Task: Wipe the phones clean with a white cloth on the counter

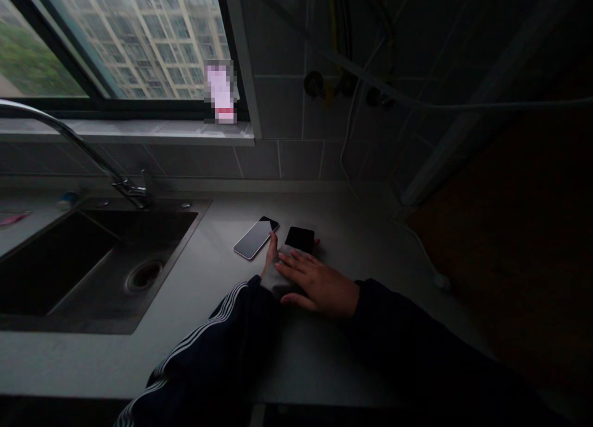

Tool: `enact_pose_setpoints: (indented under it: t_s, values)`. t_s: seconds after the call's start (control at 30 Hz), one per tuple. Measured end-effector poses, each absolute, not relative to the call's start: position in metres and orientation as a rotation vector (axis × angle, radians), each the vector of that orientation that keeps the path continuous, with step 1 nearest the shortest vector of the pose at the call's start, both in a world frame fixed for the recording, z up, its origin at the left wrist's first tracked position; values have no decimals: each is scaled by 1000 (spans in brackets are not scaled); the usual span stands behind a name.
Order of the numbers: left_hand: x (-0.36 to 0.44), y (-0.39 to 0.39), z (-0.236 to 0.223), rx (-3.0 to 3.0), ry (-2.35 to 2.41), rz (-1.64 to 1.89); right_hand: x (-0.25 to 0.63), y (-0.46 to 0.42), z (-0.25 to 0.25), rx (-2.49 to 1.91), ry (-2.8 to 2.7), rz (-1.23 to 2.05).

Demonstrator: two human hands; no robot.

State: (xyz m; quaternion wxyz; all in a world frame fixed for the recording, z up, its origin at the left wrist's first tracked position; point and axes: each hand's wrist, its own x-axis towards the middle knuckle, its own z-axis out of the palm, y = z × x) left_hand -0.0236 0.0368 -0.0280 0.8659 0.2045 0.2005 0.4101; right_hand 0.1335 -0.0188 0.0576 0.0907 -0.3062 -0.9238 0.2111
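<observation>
A black phone-like device (300, 238) with a dark, flat face is held over the counter, its lower part covered by a grey cloth (275, 280). My left hand (270, 254) is wrapped round it from beneath: the thumb shows on the left, fingertips on the right, and the palm is hidden. On top, my right hand (319, 283) holds the cloth against the device, fingers long and close together, thumb apart. A second phone (256, 238), light-edged with a glossy screen, lies face up just left of my left thumb.
To the left is a steel sink (197, 220) with a curved faucet (83, 143). A blurred pink item (222, 93) stands by the window. A pale cable (419, 241) runs along the right of the white counter (185, 346). Pipe fittings (315, 84) protrude from the tiled wall.
</observation>
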Motion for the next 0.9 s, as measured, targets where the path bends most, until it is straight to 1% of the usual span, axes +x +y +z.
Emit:
enact_pose_setpoints:
  t_s: [0.13, 0.27, 0.37, 0.5, 0.73, 0.83, 0.9]
  values:
    - [-23, 35, -16, 449, 540, 909, 147, 8, 47, -1064, -2664, 661]
    - [-19, 32, -8, 446, 647, 947, 163, 40, 29, -1238, -2479, 761]
    - [-17, 28, -5, 426, 691, 881, 169, 57, 16, -1313, -2261, 774]
    - [-19, 23, 0, 378, 734, 761, 173, 69, 6, -1312, -1837, 845]
    - [-17, 19, 7, 420, 721, 843, 198, 84, 0, -1432, -1451, 869]
    - [-16, 21, 3, 462, 705, 928, 205, 70, -3, -1432, -1384, 1008]
    - [-16, 23, -2, 460, 725, 974, 200, 53, -5, -1407, -1406, 1164]
